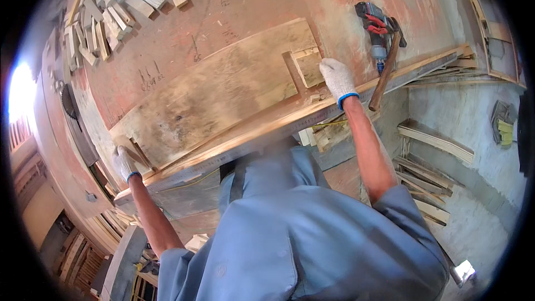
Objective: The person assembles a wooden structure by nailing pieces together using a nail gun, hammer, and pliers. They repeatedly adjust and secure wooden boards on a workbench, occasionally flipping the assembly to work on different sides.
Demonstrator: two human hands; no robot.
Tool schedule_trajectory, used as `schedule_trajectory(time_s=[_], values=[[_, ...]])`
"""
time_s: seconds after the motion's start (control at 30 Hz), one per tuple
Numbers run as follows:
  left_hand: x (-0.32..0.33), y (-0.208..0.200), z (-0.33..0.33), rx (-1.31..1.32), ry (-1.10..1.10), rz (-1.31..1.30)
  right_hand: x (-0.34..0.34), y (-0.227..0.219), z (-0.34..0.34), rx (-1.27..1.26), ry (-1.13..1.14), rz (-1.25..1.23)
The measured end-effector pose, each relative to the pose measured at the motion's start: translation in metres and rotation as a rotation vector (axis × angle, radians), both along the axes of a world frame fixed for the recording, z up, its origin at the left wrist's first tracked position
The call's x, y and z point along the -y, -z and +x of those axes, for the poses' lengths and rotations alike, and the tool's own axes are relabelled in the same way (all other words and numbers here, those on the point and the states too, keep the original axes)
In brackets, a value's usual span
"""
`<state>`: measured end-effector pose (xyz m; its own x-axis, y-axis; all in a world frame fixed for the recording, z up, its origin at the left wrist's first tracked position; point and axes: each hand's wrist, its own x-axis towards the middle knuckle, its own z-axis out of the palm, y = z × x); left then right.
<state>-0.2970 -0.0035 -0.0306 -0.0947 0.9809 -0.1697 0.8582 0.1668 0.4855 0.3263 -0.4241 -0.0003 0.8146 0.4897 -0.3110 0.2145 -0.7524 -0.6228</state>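
On the tabletop, the plywood panel lies between both gloved hands: left hand clamped on its near-left corner, right hand pressed flat, fingers together, on its right end.

A plywood board lies on the workbench in the middle of the frame. Wood offcuts are piled at upper left. A hammer and a power tool lie at upper right. Stacked planks sit at right, below the bench.
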Motion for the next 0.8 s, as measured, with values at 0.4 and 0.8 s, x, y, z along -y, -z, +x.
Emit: schedule_trajectory(time_s=[0.4, 0.8], values=[[-0.01, 0.002, 0.006, 0.032, -0.14, -0.036, -0.011, 0.018, 0.014, 0.077, -0.06, -0.058], [-0.045, -0.007, 0.002, 0.349, -0.356, 0.308, -0.06, 0.019, 0.048, -0.115, 0.096, 0.002]])
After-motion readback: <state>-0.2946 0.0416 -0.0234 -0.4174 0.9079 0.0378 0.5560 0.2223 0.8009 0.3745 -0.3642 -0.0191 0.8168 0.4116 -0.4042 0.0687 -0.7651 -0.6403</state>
